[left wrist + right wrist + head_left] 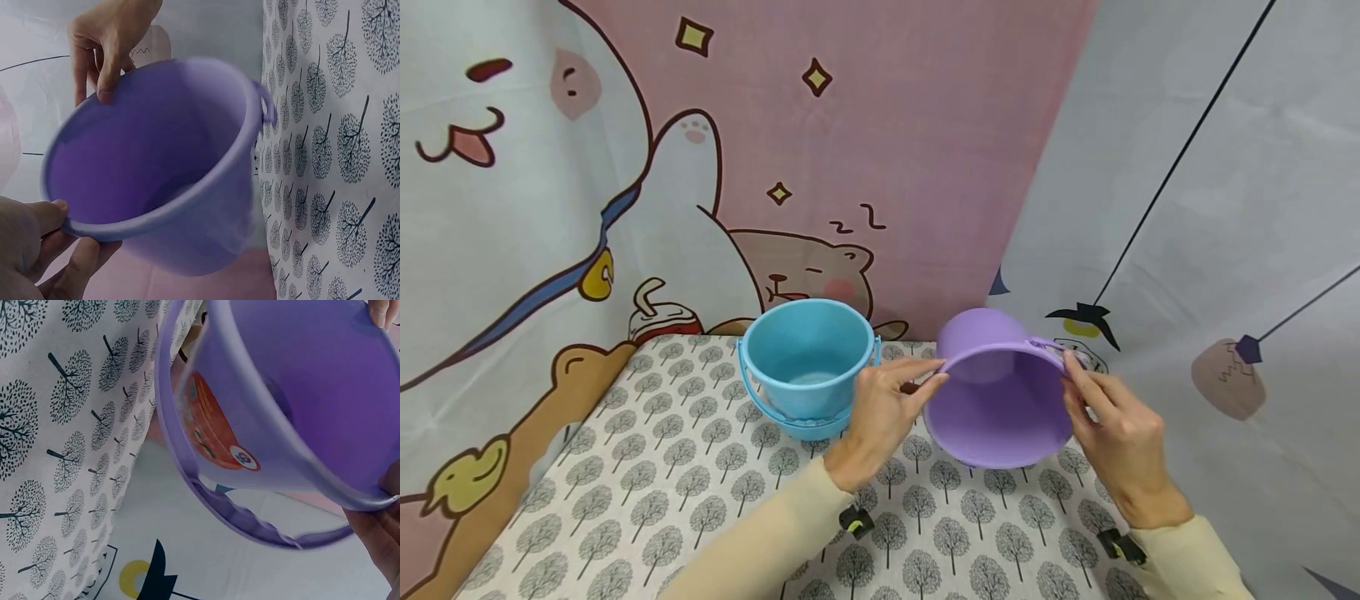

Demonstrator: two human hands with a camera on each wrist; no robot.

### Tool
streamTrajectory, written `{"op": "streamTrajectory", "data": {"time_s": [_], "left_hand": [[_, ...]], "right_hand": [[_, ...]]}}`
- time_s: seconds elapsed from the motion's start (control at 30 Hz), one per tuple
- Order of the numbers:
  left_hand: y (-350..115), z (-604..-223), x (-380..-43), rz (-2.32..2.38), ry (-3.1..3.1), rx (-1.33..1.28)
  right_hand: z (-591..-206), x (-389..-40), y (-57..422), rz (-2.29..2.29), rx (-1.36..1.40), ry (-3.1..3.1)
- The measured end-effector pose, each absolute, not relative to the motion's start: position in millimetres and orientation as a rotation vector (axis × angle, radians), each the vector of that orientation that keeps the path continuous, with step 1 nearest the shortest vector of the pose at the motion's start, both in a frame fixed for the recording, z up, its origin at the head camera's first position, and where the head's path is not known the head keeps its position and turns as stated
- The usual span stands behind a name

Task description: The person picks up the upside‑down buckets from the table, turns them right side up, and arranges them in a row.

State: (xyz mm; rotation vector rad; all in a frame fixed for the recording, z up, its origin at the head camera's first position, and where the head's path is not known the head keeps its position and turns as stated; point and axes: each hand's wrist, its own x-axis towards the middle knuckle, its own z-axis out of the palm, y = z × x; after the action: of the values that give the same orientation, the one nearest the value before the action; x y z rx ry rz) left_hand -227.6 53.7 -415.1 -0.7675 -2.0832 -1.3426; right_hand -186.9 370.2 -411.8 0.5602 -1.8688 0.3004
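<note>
A purple bucket [1000,408] is tipped on its side, its mouth facing me, held above the tablecloth. My left hand [883,408] pinches the left side of its rim between thumb and fingers. On the rim's other side, my right hand [1116,437] has its own pinch. In the right wrist view the bucket's purple handle [244,522], with a wavy grip, hangs outside the body, next to an orange-red sticker [212,425]. Part of the handle's far end is hidden behind the right fingers. The inside of the bucket shows nothing in it.
A light blue bucket [808,342] stands upright just left of my left hand, its handle [760,404] lowered at the front. The table wears a white cloth [715,517] printed with trees. Behind it hangs a cartoon curtain [925,150]; another pale curtain side [1240,250] borders the right.
</note>
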Motion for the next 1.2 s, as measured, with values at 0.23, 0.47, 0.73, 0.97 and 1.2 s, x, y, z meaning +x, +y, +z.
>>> {"op": "streamTrajectory", "data": {"time_s": [0.23, 0.47, 0.73, 0.97, 1.2], "left_hand": [[49.6, -415.8, -230.4, -1.372, -2.101, -0.778], [45.7, -413.1, -232.3, -1.389, -2.096, -0.815], [41.5, -413.0, -235.2, -1.384, -2.120, -0.833], [42.0, -411.2, -240.6, -1.410, -2.164, -0.824], [42.3, -410.7, -244.8, -1.455, -2.269, -0.744]], "right_hand": [[-408.4, -185.1, 370.6, 0.424, 0.594, -1.905], [-405.2, -183.7, 371.7, 0.649, 0.544, -1.946], [-396.1, -180.1, 369.4, 0.670, 0.470, -2.029], [-389.8, -183.5, 367.2, 0.702, 0.423, -2.066], [-382.0, -189.4, 365.9, 0.737, 0.366, -2.167]]}}
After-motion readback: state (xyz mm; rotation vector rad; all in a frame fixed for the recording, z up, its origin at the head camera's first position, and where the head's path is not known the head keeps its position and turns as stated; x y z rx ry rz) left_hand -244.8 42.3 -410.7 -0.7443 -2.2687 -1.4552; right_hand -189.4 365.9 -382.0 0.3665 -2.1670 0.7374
